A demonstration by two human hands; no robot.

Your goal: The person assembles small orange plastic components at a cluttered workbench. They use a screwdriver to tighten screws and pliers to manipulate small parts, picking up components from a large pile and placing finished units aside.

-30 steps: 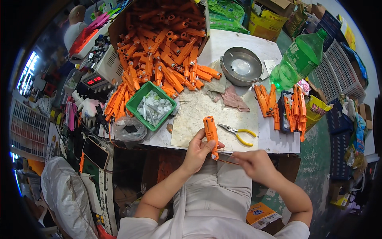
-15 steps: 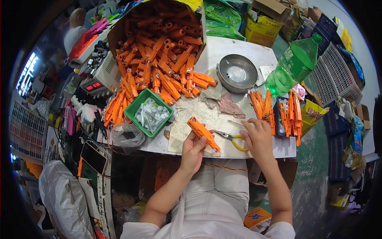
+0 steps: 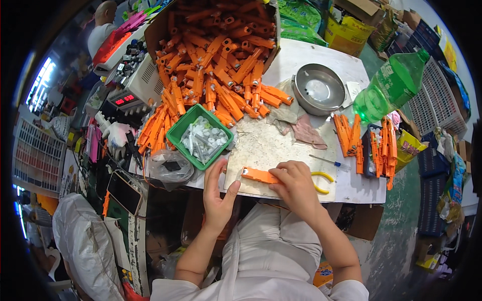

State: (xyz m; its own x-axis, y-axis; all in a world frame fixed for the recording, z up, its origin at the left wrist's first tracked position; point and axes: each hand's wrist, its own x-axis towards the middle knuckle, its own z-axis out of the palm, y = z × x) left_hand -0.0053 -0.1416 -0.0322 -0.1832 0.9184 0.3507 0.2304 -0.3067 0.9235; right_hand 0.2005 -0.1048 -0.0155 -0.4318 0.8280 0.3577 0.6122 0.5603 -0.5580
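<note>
My right hand (image 3: pixel 296 185) grips one end of a long orange plastic housing (image 3: pixel 257 175) low over the worn white board (image 3: pixel 251 145). Just left of its free end is my left hand (image 3: pixel 220 200), fingers apart and nothing in it. Yellow-handled pliers (image 3: pixel 325 175) lie partly hidden by my right hand. To their upper right rests a thin screwdriver (image 3: pixel 325 160) with a blue handle end. A green plastic tray (image 3: pixel 176 131) beyond my left hand contains small white and grey plastic parts (image 3: pixel 203 138).
A large box spills a heap of orange housings (image 3: pixel 221 70) at the back. A metal bowl (image 3: pixel 319 89), a pinkish rag (image 3: pixel 307 131) and a big green bottle (image 3: pixel 391 85) stand or lie to the right. More orange housings (image 3: pixel 384 145) sit near the right edge.
The orange housing has passed from my left hand to my right, and now lies more level. My left hand has opened. My right hand has moved left, away from the screwdriver. The view has shifted slightly.
</note>
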